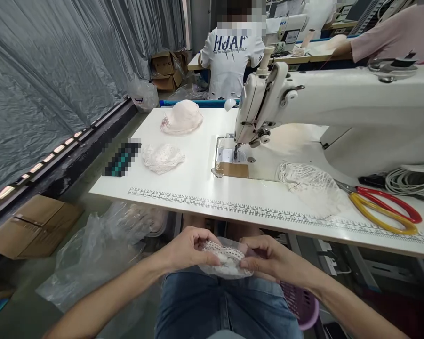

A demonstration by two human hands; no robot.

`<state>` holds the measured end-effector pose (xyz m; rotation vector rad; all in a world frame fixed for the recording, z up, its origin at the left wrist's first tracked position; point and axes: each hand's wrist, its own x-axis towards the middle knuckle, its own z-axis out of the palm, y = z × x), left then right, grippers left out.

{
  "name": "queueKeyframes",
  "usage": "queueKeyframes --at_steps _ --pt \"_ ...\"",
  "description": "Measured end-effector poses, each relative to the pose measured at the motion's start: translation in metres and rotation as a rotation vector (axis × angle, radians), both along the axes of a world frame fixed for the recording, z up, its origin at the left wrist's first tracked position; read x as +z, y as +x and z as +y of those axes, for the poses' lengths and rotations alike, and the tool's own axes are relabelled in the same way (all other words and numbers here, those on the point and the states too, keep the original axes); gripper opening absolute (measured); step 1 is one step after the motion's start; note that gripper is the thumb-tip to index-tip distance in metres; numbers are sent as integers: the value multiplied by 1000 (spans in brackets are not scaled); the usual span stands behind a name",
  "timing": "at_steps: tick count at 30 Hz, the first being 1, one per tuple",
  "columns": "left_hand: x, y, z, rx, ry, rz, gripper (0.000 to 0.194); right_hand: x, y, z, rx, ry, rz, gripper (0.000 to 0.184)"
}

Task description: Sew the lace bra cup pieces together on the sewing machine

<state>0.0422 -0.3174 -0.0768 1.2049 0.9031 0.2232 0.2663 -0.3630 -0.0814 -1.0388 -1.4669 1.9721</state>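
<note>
Over my lap, below the table edge, both hands grip a piece of white lace fabric (228,263) with a scalloped, dotted edge and a sheer border. My left hand (194,249) pinches its left side between thumb and fingers. On the opposite side, my right hand (264,256) has thumb and fingers closed on the cloth. On the white sewing table (197,188) lie a pale pink cup-shaped piece (183,117) and a white lace piece (164,157). Another white lace piece (312,186) rests right of the needle of the sewing machine (257,103).
Scissors (384,207) with red and yellow handles lie at the table's right, near coiled cable (412,181). A purple basket (300,303) stands below on the right. Plastic bags (95,249) and a cardboard box (33,226) are on the floor at left. A co-worker (229,59) sits ahead.
</note>
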Motion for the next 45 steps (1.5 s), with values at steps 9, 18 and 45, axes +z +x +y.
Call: queueKeyframes --at_steps 9,18,45 --pt "-14 11 -8 -76 102 10 30 -18 -5 -13 -140 15 -125 39" --pt "-24 10 -11 -12 137 43 31 -33 3 -15 -159 19 -191 40" --pt "-32 10 -6 -10 -62 -8 28 -38 -9 -6 -124 -4 -132 37"
